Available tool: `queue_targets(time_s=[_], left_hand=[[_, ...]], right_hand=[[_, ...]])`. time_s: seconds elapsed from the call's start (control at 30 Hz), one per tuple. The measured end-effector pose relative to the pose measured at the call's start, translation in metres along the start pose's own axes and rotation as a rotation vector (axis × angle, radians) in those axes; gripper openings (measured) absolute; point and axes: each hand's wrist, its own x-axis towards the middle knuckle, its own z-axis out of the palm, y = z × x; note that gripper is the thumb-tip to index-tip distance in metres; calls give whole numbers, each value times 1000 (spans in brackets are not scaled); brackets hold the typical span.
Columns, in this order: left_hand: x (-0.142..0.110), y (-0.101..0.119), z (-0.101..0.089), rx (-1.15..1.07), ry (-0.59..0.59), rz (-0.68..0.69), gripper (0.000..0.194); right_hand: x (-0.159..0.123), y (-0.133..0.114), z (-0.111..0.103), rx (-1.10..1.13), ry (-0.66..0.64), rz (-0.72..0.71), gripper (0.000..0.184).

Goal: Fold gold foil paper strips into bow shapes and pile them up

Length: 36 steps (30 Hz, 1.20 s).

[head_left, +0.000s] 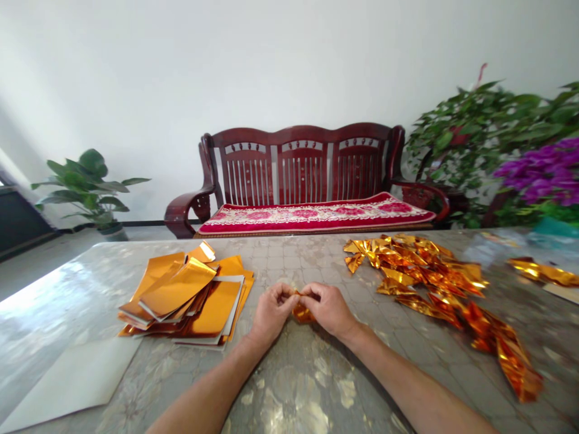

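Both hands meet at the middle of the table over a small folded piece of gold foil paper (302,313). My left hand (271,313) pinches its left side with fingers curled. My right hand (329,308) grips its right side, fingers closed over it. Most of the foil piece is hidden between the fingers. To the left lies a stack of flat gold foil sheets (185,296). To the right a pile of folded gold foil pieces (429,277) spreads toward the table's right edge.
The table (298,386) has a glossy patterned top. A white sheet (76,377) lies at its front left. More foil (545,272) lies far right. Behind stand a red wooden bench (303,181), a potted plant (88,187) and flowering plants (511,144).
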Motion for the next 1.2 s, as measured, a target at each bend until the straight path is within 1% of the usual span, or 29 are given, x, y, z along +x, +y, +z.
queue_targets(time_s=[0.07,0.17,0.27,0.4,0.5,0.6,0.77,1.0,1.1,1.2], left_hand=[[1,0,0,-85,-24,-23,19],[4,2,-1,-186,71,-30,23],[7,2,-4,-298,169,-40,26],[11,-3,-8,-377,233,-83,32],[11,-3,-9,-413,245,-98,35],[10,0,-8,-443,273,-94,37],[11,4,-9,-463,285,-120,40],[10,2,-9,-490,264,-140,40],[10,3,-9,-522,254,-158,42],[9,6,-8,-564,247,-170,45]], right_hand=[[0,1,0,19,-1,-3,13],[1,0,-1,56,39,14,15],[3,-1,-3,66,111,52,17],[5,-1,-4,161,197,54,21],[6,-2,-4,188,241,42,25],[6,-5,-5,157,261,35,25],[5,-6,-5,132,244,38,20],[5,-4,-6,111,233,7,16],[5,-4,-8,87,240,-21,14],[6,-3,-9,37,246,-83,12]])
